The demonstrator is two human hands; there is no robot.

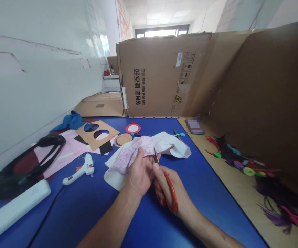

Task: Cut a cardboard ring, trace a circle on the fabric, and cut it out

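Observation:
A piece of white fabric [124,156] with a purplish line pattern on one face lies bunched over the blue table. My left hand [141,172] is closed on its near edge, the thumb on top. My right hand [168,186] grips a pair of scissors [172,194] with orange handles. The scissor blades point away from me and touch or overlap the fabric's edge beside my left fingers. How far apart the blades are cannot be made out. Part of the fabric spreads out to the right, beyond my hands.
Left of the hands lie a white glue gun [80,170] with a black cord, a long white case [17,210], black straps [45,151] and a cardboard piece with holes [97,134]. Tall cardboard walls [161,75] stand behind and right. Colourful hair ties [249,170] lie along the right.

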